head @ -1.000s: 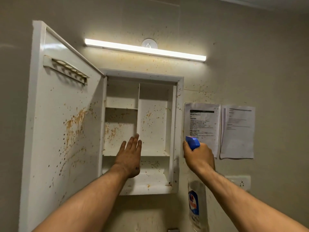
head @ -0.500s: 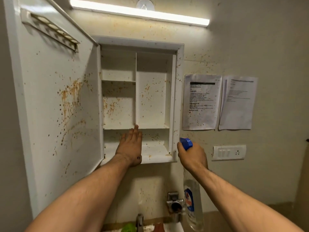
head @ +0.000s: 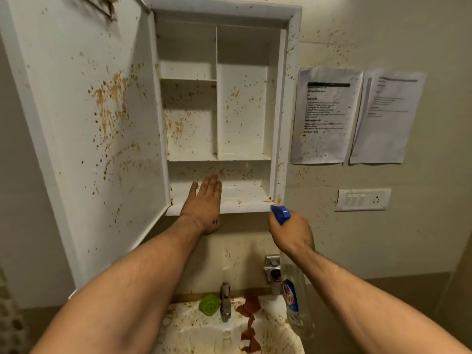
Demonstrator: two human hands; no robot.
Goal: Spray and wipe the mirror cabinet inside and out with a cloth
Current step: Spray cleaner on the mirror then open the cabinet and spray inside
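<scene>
Hands have sunk: our left hand (head: 204, 203) lies flat on the bottom shelf (head: 245, 195) of the spattered mirror cabinet (head: 286, 111), our right hand (head: 291, 232) grips the spray bottle (head: 296, 297) below its corner, so we judge wiping unstarted.

Your left arm (head: 143, 272): bare, stretched forward and up from the lower left.
Your left hand (head: 204, 200): its back faces you, with the fingers straight, close together and pointing up, and the thumb out to the left. The palm lies over the bottom front ledge of the mirror cabinet (head: 279, 111).
Your left wrist: nearly straight, with a small dark mark just above it.
Your right arm (head: 357, 290): bare, reaching up from the lower right.
Your right hand (head: 291, 233): its back faces you, with the fingers curled round the neck of the spray bottle (head: 295, 302).
Your hands: apart, the right one lower.
</scene>
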